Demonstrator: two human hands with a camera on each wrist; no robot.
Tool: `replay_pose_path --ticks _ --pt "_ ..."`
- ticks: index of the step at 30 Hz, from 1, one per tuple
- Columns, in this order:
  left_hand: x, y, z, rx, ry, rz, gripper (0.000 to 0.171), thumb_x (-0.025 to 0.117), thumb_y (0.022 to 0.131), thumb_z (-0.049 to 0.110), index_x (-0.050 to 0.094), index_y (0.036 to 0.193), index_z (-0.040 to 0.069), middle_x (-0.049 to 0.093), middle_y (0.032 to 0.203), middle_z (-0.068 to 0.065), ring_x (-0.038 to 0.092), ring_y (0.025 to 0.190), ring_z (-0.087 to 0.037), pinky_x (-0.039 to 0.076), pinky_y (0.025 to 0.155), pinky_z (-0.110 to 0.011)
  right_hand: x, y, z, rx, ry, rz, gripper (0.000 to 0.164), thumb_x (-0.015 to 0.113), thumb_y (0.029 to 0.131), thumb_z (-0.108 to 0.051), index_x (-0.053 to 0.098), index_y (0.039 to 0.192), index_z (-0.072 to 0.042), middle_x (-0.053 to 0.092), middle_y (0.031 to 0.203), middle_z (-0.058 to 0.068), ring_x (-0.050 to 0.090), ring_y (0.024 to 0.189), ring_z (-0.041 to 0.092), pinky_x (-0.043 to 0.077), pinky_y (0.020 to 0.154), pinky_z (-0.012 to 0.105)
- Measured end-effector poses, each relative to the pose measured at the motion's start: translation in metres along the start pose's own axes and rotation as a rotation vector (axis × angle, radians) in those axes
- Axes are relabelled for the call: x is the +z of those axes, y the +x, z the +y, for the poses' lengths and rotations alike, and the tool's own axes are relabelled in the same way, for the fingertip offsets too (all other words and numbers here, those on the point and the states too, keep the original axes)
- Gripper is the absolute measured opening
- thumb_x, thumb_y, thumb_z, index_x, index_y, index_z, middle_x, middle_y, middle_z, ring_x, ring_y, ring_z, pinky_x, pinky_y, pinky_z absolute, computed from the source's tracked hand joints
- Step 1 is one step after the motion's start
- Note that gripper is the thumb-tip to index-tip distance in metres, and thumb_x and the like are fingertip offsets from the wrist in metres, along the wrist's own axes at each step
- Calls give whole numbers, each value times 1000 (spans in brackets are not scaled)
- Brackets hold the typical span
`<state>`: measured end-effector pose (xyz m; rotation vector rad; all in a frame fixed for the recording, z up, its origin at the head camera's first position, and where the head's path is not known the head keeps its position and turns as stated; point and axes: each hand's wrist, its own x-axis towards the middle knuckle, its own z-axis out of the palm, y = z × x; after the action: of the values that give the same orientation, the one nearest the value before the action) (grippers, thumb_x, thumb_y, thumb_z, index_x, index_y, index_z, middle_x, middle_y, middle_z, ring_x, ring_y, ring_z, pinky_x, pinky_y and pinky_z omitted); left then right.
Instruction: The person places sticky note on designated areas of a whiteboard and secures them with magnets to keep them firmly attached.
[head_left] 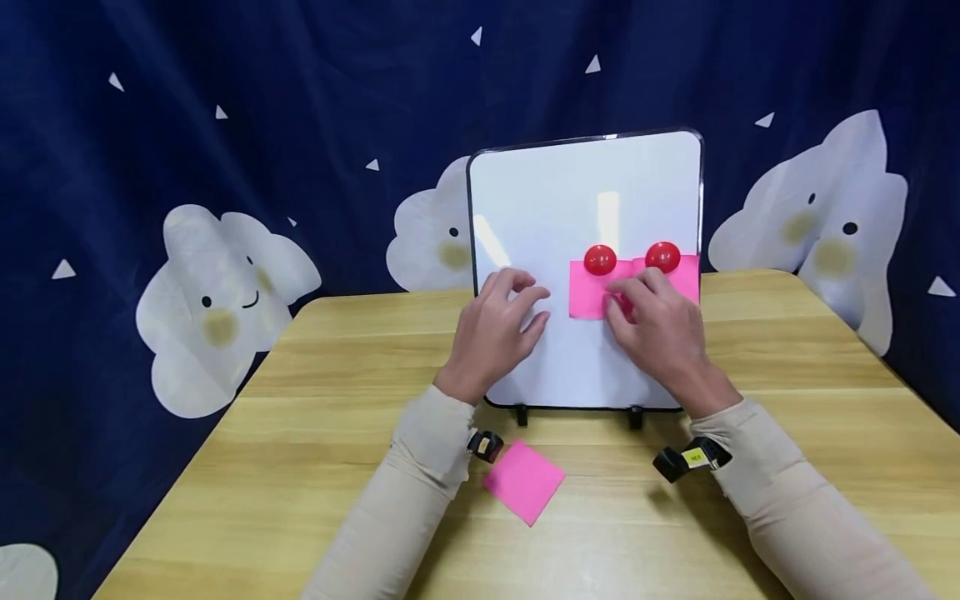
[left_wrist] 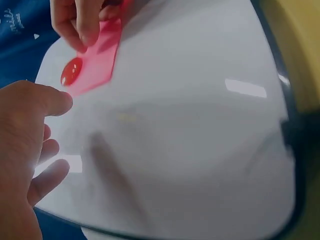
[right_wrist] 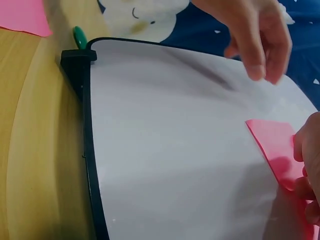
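A small whiteboard (head_left: 540,208) with a black frame stands upright on the table. Two pink sticky notes (head_left: 585,292) lie side by side on its right half, each with a round red magnet (head_left: 600,260) at its top edge. My right hand (head_left: 660,325) is in front of these notes, its bent fingertips close over them and covering part of both. To the left of the notes, my left hand (head_left: 495,329) hovers before the bare white surface, fingers loosely bent and holding nothing. In the left wrist view, its thumb (left_wrist: 57,102) is near one magnet (left_wrist: 72,72).
A loose pink sticky note (head_left: 525,482) lies on the wooden table (head_left: 300,417) in front of the board, beside my left wrist. Black feet (head_left: 636,417) support the board. Behind the table hangs a dark blue curtain (head_left: 315,100) with cloud faces.
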<state>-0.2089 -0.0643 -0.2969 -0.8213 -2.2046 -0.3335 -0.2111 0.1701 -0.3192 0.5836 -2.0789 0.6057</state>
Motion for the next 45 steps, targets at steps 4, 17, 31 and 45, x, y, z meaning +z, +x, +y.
replay_pose_path --ticks 4,17,31,45 --pt "-7 -12 -10 1 -23 1 20 74 91 21 75 109 12 61 111 -6 59 98 -19 54 66 -28 0 0 -3 -5 3 -19 23 76 84 -7 71 105 0 57 84 12 56 66 23 45 50 36" --pt "-9 -57 -39 -37 -52 9 13 76 89 19 77 99 10 64 104 -4 63 93 -18 54 60 -30 7 -10 -25 98 152 -181 21 70 88 -8 71 109 -4 60 85 6 55 70 17 48 59 34" --pt "0 -81 -49 -76 -134 56 13 70 94 19 77 98 9 67 93 -3 64 76 -17 51 56 -30 3 -22 -33 280 404 -321 16 65 95 -7 73 108 -6 61 81 0 53 70 18 45 61 28" --pt "4 -115 -70 -222 -289 -157 11 66 96 19 75 97 13 67 90 5 64 81 -14 52 64 -27 13 -25 -48 218 517 -571 18 67 94 -9 74 110 -8 65 89 -4 56 73 15 50 65 31"
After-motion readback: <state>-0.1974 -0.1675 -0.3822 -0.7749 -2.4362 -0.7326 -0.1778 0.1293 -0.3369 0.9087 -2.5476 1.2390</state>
